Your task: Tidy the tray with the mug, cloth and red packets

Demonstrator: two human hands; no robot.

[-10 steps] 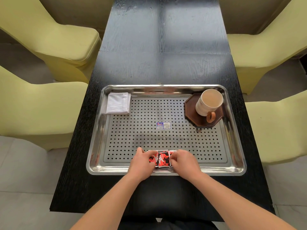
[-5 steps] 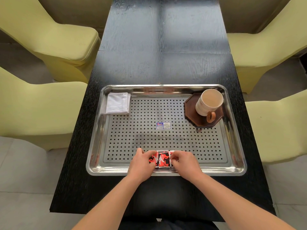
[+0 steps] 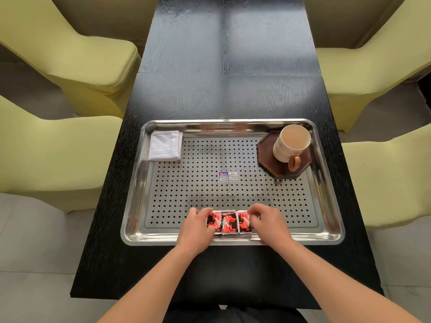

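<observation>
A perforated steel tray (image 3: 137, 183) lies on the black table. The red packets (image 3: 229, 223) form a short row at the tray's near edge. My left hand (image 3: 197, 230) grips the row's left end and my right hand (image 3: 268, 226) grips its right end. A folded white cloth (image 3: 165, 145) lies in the tray's far left corner. The cream mug (image 3: 291, 143), handle toward me, stands on a dark octagonal coaster (image 3: 268, 157) in the far right corner.
A small blue label (image 3: 228, 176) is stuck at the tray's middle. The black table (image 3: 228, 66) stretches away beyond the tray. Yellow-green chairs (image 3: 70, 54) stand close on both sides of the table.
Both hands stay on the packets at the tray's near edge. They have drawn slightly apart, so more of the row shows between them.
</observation>
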